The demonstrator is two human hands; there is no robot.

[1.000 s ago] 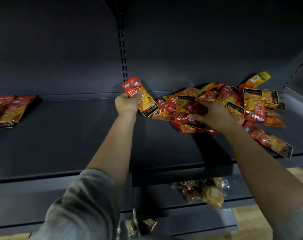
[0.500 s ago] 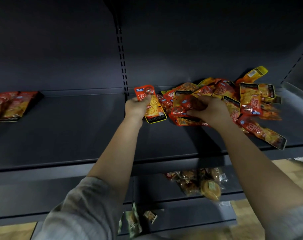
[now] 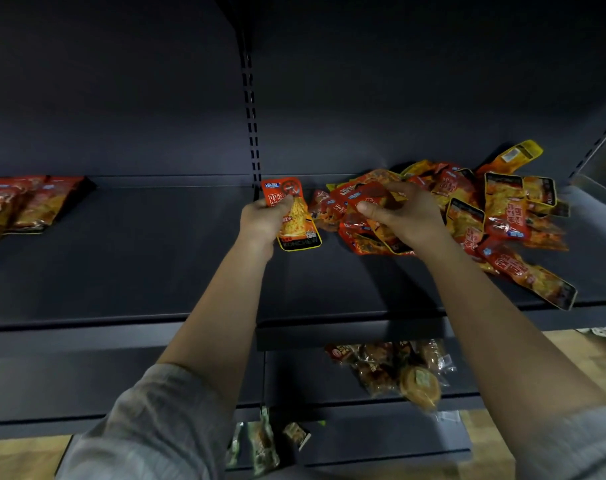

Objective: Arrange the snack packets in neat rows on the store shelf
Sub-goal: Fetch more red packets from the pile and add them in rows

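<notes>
The left hand (image 3: 264, 216) holds one red and yellow snack packet (image 3: 294, 216) above the dark shelf (image 3: 138, 265). The grip is clenched around the packet's left edge: the thumb presses on the red upper part of its face and the fingers curl behind it. The packet stands roughly upright, tilted slightly, its black and yellow lower edge projecting below and to the right of the hand. It is just to the left of the loose pile of packets (image 3: 495, 216), close to the slotted upright (image 3: 251, 133) at the rear of the shelf.

The right hand (image 3: 403, 216) rests on the left end of the pile. Its grip is clenched on a second packet (image 3: 367, 195) at the top of the heap, thumb on the near side and fingers curled over the far side. The rest of the pile spreads to the right in disorder, with one packet overhanging the front edge of the shelf.

A separate stack of packets (image 3: 21, 206) lies at the far left of the same shelf. The lower shelf (image 3: 312, 379) carries clear-wrapped snacks (image 3: 401, 372).
</notes>
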